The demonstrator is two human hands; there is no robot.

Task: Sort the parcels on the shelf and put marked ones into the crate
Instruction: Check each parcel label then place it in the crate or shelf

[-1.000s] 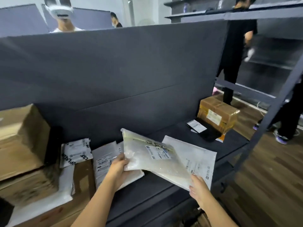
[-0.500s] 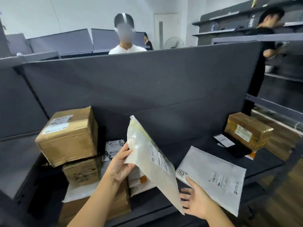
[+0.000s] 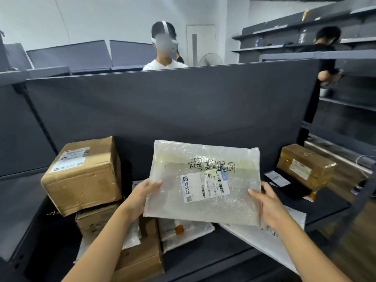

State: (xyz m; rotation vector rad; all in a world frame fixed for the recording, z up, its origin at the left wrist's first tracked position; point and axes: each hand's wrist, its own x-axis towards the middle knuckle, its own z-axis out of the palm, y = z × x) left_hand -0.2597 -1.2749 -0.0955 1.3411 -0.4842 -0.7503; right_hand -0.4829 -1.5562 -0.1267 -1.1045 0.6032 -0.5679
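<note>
Both hands had the bubble mailer (image 3: pixel 203 182) up over the shelf's (image 3: pixel 234 255) front edge: left hand (image 3: pixel 140 197) pinching its left side, right hand (image 3: pixel 268 204) its right. Marker scribble above its label, facing the camera.

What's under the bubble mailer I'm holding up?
Under the bubble mailer, a white poly bag and a smaller bag with an orange sticker lie on the shelf. The mailer hides their upper parts.
</note>
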